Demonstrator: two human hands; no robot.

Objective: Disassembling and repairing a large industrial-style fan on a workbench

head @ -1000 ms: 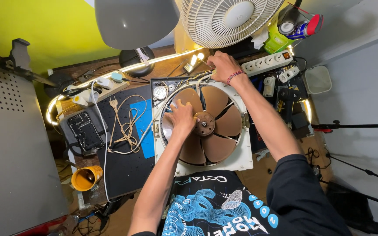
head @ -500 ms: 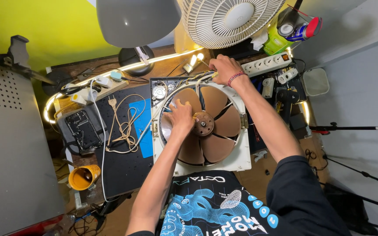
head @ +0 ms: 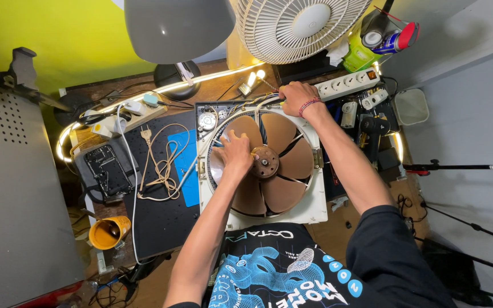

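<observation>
While the square exhaust fan (head: 269, 165) lies flat on the desk (head: 161, 222) right in front of the person, the left hand (head: 235, 153) presses loosely curled fingers onto a brown blade next to the hub (head: 265, 162). Right hand (head: 298, 98) is closed around the frame's far corner. Beige cord (head: 161, 165) and a phone (head: 106, 171) are off to the left, white power strip (head: 346, 84) just behind.

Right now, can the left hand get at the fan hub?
Probably yes. The left hand already rests on the brown blades right beside the fan hub, with nothing between them. The right hand is up at the frame's top edge, clear of it.
</observation>
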